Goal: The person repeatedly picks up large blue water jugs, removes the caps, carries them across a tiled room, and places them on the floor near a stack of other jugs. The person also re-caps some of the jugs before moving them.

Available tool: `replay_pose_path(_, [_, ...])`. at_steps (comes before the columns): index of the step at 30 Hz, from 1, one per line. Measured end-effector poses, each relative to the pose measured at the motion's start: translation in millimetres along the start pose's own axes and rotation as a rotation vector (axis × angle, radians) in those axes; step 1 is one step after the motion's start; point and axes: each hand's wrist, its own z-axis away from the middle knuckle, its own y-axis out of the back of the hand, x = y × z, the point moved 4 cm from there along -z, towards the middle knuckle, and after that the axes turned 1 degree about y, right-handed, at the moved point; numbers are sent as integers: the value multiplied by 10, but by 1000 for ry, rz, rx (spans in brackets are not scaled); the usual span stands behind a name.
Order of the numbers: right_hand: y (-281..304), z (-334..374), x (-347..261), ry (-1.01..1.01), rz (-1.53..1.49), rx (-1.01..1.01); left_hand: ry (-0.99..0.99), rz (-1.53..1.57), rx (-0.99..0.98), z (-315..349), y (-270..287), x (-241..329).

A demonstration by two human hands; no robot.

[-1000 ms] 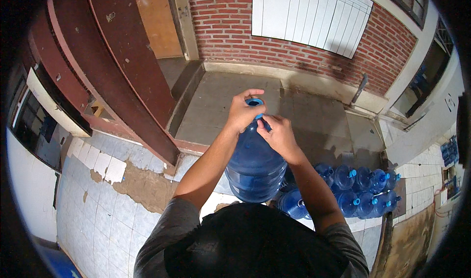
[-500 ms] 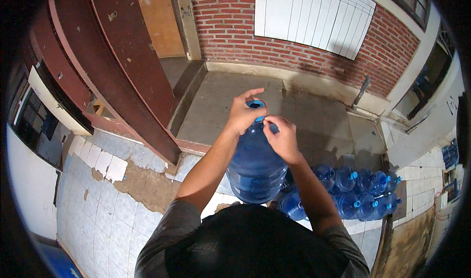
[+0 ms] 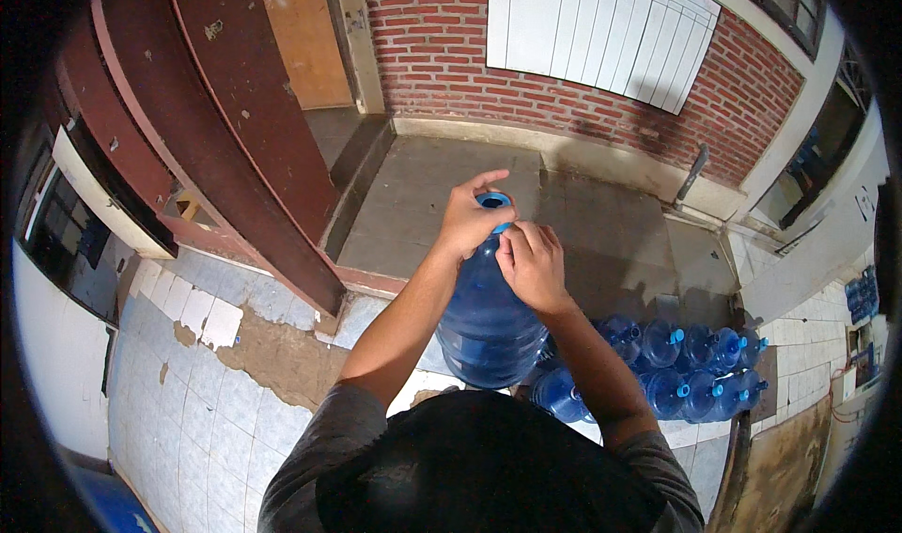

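Observation:
A big blue see-through water jug (image 3: 490,321) stands upright right in front of me. A light blue cap (image 3: 493,198) with a dark round middle sits on its neck. My left hand (image 3: 467,221) wraps round the cap and neck, thumb over the near side, one finger stretched out beyond the far side. On the right, my right hand (image 3: 534,262) is closed in a pinch against the cap's lower edge. Its fingertips partly hide what they grip.
Several similar blue jugs (image 3: 665,394) stand in rows at the right. A raised concrete slab (image 3: 442,180) lies ahead, below a brick wall (image 3: 432,49). At the left are a brown post (image 3: 272,204) and broken floor tiles (image 3: 282,359).
My right hand has turned and shifted slightly left, its fingers curling more tightly by the cap. My left hand has barely moved, and the jug still stands in the same place.

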Motion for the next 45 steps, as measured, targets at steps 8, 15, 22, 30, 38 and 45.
replay_pose_path(8, [-6, -28, 420, -234, -403, -14, -18, 131, -144, 40, 25, 54])
replay_pose_path(15, [-27, -63, 382, -340, -709, -82, -113, 212, -192, 21, 119, 42])
replay_pose_path(22, [3, -74, 325, -181, -532, -69, -127, 247, -231, -27, 115, 103])
replay_pose_path(30, [24, -185, 326, -325, -607, 35, -163, 350, -445, 13, 28, 183])
replay_pose_path(38, [90, -245, 320, -333, -597, 117, -218, 298, -464, 76, -14, 272])
replay_pose_path(45, [-7, -199, 335, -554, -809, 172, -209, 328, -384, 162, -66, 290])
